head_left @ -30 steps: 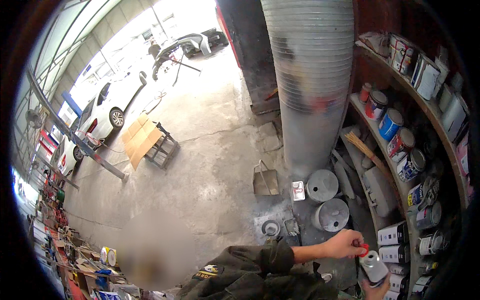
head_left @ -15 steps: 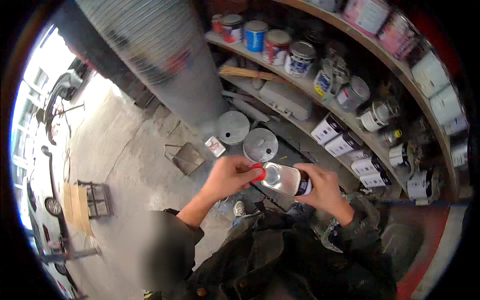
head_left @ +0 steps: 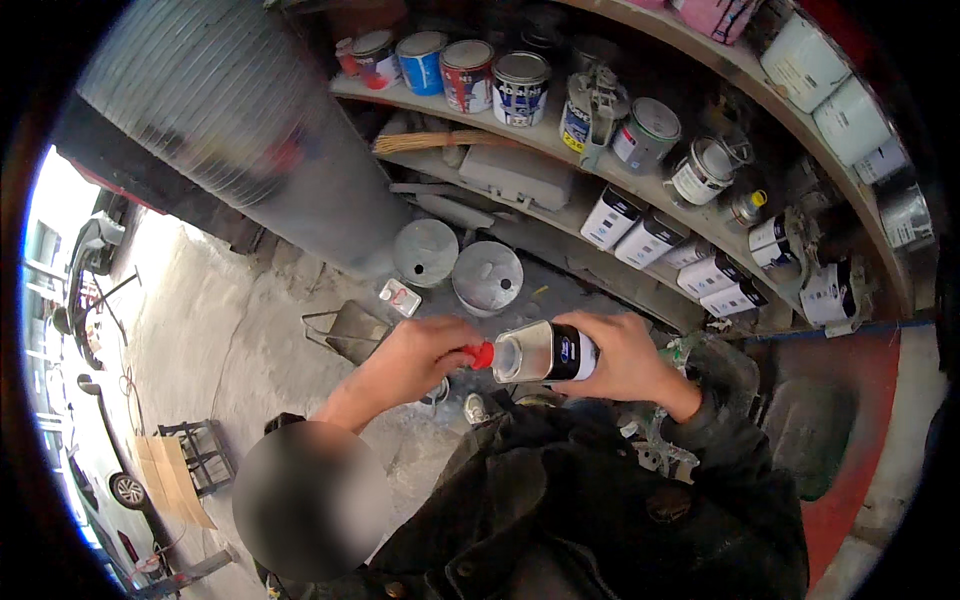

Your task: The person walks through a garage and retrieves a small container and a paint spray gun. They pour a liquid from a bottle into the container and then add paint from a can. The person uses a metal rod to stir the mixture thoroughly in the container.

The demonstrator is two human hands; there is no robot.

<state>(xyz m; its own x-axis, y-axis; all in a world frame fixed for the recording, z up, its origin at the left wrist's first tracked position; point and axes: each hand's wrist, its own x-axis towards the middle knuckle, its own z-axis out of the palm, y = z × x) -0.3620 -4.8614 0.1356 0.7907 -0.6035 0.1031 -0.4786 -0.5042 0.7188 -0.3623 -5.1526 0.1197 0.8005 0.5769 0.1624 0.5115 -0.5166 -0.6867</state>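
Metal can (head_left: 533, 353), R hand (head_left: 628, 358), now shows more blk label (head_left: 567, 352).

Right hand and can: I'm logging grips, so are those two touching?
Touching. The head view shows the right hand clasping the can, its fingers laid against the can's side with no gap.

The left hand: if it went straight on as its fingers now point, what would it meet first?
Leading with the red cap it holds, the left hand would probably meet the neck of the metal can in the right hand. Whether cap and neck touch is unclear.
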